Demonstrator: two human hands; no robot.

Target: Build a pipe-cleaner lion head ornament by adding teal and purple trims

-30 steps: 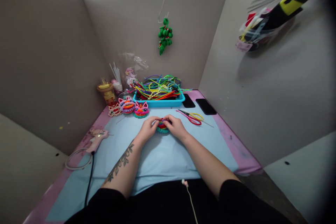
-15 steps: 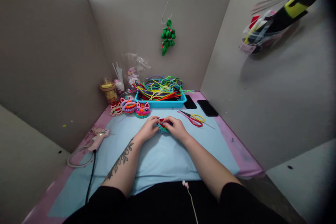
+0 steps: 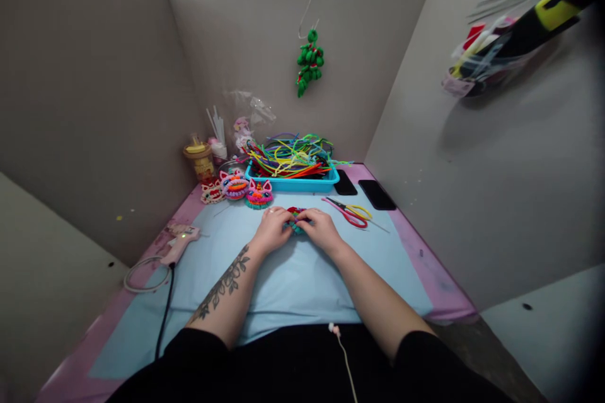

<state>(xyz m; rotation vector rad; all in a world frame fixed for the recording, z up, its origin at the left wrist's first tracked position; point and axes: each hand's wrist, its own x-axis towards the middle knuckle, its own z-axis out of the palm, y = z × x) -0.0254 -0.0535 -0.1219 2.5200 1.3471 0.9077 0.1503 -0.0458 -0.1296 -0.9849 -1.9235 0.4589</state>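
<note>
Between my two hands is a small pipe-cleaner craft piece (image 3: 296,225), teal along its near edge with red and purple above. My left hand (image 3: 275,228) grips its left side, thumb and fingers closed on it. From the right, my right hand (image 3: 320,228) pinches the piece near its top. My fingers hide much of it. Just beyond my left hand sits a finished pink and teal animal head (image 3: 259,194), beside a lilac and orange one (image 3: 234,185) and a cream and red one (image 3: 212,191).
A blue tray (image 3: 293,186) heaped with coloured pipe cleaners (image 3: 293,157) stands at the back. Red-handled scissors (image 3: 352,216) and yellow-handled pliers (image 3: 358,209) lie to the right, near two phones (image 3: 377,194). A pink glue gun (image 3: 181,244) with its cord lies left. Partition walls (image 3: 283,75) enclose the table.
My view has shifted slightly. My fingers have moved a little on the craft piece, and more red shows at its top. Both hands still hold it.
</note>
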